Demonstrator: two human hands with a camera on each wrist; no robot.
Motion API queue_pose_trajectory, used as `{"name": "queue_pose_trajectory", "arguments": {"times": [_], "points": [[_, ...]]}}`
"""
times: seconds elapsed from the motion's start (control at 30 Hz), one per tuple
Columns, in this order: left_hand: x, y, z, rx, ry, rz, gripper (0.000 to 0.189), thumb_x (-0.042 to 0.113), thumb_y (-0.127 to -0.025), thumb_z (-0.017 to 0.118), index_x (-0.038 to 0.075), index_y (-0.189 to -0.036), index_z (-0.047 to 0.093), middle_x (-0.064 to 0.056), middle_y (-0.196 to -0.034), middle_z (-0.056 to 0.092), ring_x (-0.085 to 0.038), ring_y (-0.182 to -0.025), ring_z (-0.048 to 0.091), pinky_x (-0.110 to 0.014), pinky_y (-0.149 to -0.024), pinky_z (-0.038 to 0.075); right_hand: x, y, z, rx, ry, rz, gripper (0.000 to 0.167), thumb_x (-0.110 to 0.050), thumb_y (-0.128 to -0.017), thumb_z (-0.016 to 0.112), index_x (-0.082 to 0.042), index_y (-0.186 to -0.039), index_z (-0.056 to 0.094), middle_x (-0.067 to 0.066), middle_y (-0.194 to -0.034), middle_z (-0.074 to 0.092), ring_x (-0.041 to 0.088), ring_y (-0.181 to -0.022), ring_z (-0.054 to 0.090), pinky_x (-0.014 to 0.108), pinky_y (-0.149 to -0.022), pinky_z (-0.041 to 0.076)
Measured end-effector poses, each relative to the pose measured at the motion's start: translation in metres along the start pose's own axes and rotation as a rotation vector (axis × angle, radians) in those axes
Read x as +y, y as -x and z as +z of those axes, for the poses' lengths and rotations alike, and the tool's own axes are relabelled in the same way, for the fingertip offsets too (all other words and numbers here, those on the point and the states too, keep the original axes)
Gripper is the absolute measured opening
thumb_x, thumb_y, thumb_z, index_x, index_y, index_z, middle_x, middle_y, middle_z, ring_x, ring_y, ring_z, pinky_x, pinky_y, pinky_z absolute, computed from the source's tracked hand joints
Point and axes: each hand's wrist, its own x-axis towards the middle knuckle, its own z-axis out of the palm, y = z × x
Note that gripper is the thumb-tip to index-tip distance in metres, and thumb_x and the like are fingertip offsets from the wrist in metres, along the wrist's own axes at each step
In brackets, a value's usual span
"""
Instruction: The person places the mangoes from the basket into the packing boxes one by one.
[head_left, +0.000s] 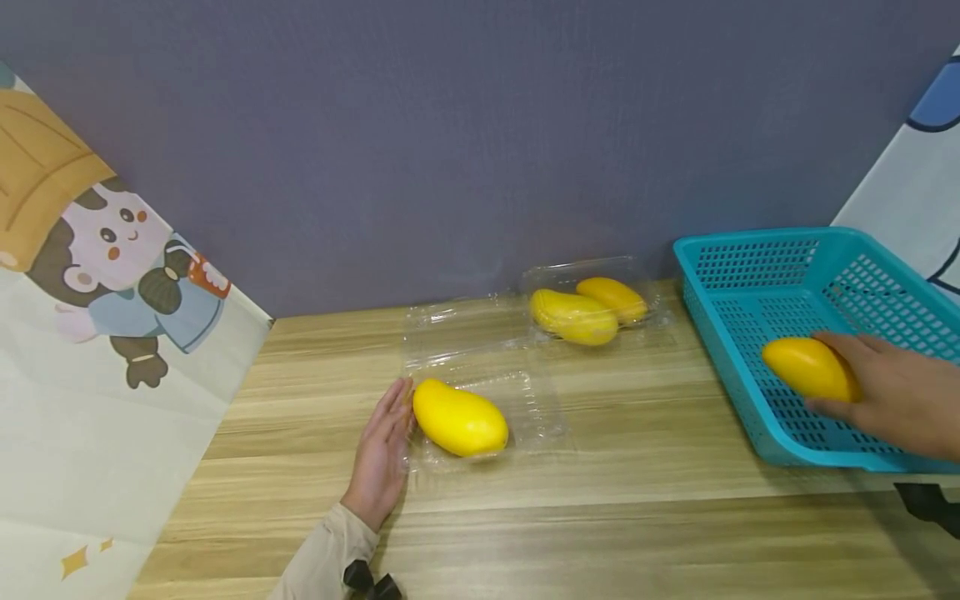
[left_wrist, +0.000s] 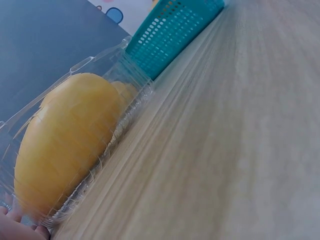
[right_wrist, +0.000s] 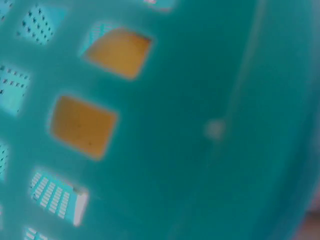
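In the head view my right hand [head_left: 892, 387] grips a yellow mango [head_left: 812, 368] inside the teal basket [head_left: 720, 367]. The right wrist view is mostly filled by the basket's holed wall [right_wrist: 190, 125], with parts of the mango [right_wrist: 82, 127] showing through. My left hand [head_left: 381, 454] rests with straight fingers against the left side of an opened clear plastic box [head_left: 536, 417]. One yellow mango [head_left: 460, 418] lies in that box, and the left wrist view shows this mango [left_wrist: 70, 140] close up behind the clear wall.
Behind and to the right, another clear box [head_left: 577, 271] holds two mangoes [head_left: 573, 317] near the grey-blue partition [head_left: 450, 150]. The basket stands at the right on the wood-grain table [head_left: 600, 533]. A cartoon-printed sheet [head_left: 150, 275] borders the left side.
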Motion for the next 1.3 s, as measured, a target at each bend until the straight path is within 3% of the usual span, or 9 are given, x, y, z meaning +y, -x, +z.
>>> {"name": "queue_pose_trajectory", "arguments": {"times": [0.13,0.2,0.37,0.47,0.8,1.0,1.3], "points": [[0.001,0.001,0.001,-0.007,0.008,0.009,0.055,0.013,-0.106,0.036,0.017,-0.159,0.021,0.004,-0.167,0.022,-0.013,-0.153,0.022,-0.031,-0.128,0.014,-0.008,0.002,-0.005,0.035,-0.002,-0.008,0.090,-0.037,-0.078,0.082,0.016,-0.136,0.038,0.045,-0.113,0.051,0.034,-0.072,0.057,0.046,-0.056,0.050],[0.001,0.002,0.002,-0.012,0.015,0.016,0.055,0.012,-0.106,0.036,0.016,-0.159,0.020,0.004,-0.167,0.022,-0.014,-0.154,0.022,-0.032,-0.128,0.014,-0.011,0.002,-0.006,0.049,-0.004,-0.006,0.091,-0.040,-0.079,0.082,0.015,-0.137,0.038,0.045,-0.114,0.052,0.043,-0.076,0.059,0.051,-0.058,0.051],[0.001,0.002,0.002,-0.018,0.024,0.021,0.055,0.011,-0.106,0.035,0.016,-0.159,0.019,0.004,-0.167,0.022,-0.014,-0.153,0.022,-0.032,-0.128,0.014,-0.016,0.001,-0.010,0.026,-0.040,0.000,0.098,-0.048,-0.081,0.078,0.015,-0.141,0.032,0.041,-0.106,0.057,0.036,-0.069,0.057,0.043,-0.054,0.048],[0.001,0.001,0.002,-0.017,0.018,0.021,0.055,0.011,-0.107,0.035,0.016,-0.159,0.019,0.004,-0.167,0.023,-0.014,-0.153,0.023,-0.032,-0.128,0.014,-0.019,0.001,-0.013,-0.009,-0.071,0.009,0.105,-0.055,-0.083,0.073,0.016,-0.143,0.026,0.037,-0.098,0.059,0.023,-0.061,0.051,0.035,-0.051,0.044],[0.000,0.001,0.000,-0.020,0.007,0.019,0.055,0.013,-0.107,0.035,0.018,-0.159,0.019,0.005,-0.167,0.023,-0.015,-0.153,0.022,-0.033,-0.129,0.012,-0.037,0.004,-0.026,-0.019,-0.118,0.030,0.102,-0.066,-0.084,0.066,0.010,-0.142,0.030,0.025,-0.093,0.063,0.020,-0.060,0.048,0.031,-0.049,0.038],[-0.002,0.001,-0.001,-0.024,0.000,0.018,0.055,0.015,-0.107,0.037,0.020,-0.159,0.020,0.006,-0.167,0.023,-0.015,-0.153,0.022,-0.033,-0.129,0.012,-0.046,0.002,-0.031,0.027,-0.117,0.024,0.100,-0.066,-0.080,0.070,0.006,-0.140,0.037,0.029,-0.105,0.063,0.021,-0.065,0.052,0.035,-0.050,0.042],[-0.002,0.000,0.000,-0.016,0.007,0.021,0.055,0.013,-0.107,0.035,0.018,-0.159,0.020,0.004,-0.166,0.023,-0.015,-0.153,0.022,-0.032,-0.129,0.013,-0.068,0.001,-0.034,0.091,-0.125,-0.020,0.089,-0.062,-0.083,0.069,-0.003,-0.145,0.043,0.030,-0.129,0.055,0.027,-0.078,0.058,0.041,-0.055,0.046]]}}
